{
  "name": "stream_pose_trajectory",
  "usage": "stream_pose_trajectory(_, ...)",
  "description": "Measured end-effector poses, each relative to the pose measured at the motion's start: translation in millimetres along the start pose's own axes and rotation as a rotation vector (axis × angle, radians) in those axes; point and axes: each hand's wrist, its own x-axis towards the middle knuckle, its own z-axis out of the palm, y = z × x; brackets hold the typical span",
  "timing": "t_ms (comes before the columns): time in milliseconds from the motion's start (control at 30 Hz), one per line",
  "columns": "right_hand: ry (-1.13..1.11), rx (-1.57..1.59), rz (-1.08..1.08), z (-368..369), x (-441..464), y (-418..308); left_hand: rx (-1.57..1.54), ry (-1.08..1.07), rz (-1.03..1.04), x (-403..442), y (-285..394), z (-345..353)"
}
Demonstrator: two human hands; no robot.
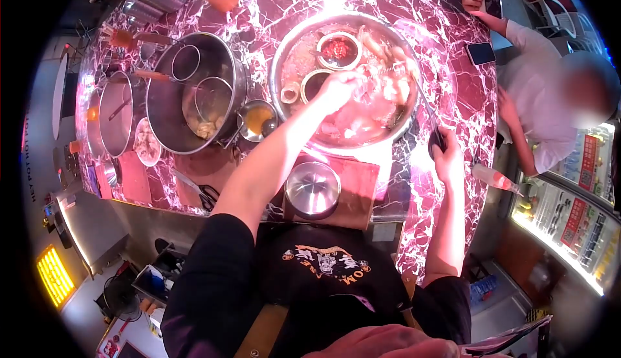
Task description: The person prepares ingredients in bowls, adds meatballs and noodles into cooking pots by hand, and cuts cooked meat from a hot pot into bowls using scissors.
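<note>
A large round metal pan [279, 99] full of meat pieces in reddish broth sits in front of me. My left hand [339, 91] reaches over its middle with the fingers closed; glare hides what they hold. Just beyond the fingertips lie pale meat pieces [393, 89]. Inside the pan stand a bowl of chopped red chili [337, 50] and a bowl of dark sauce [315, 85], partly behind my left hand. At the pan's right edge, my right hand [446, 148] is wrapped round the dark handle of a long thin utensil [427, 107] whose far end points at the pan.
Left of the pan stand a deep pot [155, 109] with strainers and a small bowl of yellow liquid [257, 120]. Nearer me are an empty metal bowl [312, 190] on a board [359, 183] and scissors [206, 195]. A person [537, 86] holding a phone and a squeeze bottle [495, 178] are at right.
</note>
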Motion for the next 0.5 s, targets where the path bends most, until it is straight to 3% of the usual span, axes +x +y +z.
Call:
stream_pose_trajectory(33, -0.013, -0.003, 0.033, -6.5, -12.4, -4.6, 0.171, -0.022, 0.073, -12.2, 2.9, 3.3)
stream_pose_trajectory(167, -0.041, -0.086, 0.097, -19.3, -51.8, -4.1, 0.321, -0.081, 0.256, -32.5, -22.8, -0.3)
stream_pose_trajectory(433, -0.247, -0.416, 0.103, -46.2, -74.2, -19.2, 0.723, -0.092, 0.256, -59.8, -18.5, -13.3)
stream_pose_trajectory(500, -0.275, -0.418, 0.126, -64.9, -68.8, -37.6, 1.137, -0.051, 0.299, -76.9, 13.0, -9.3)
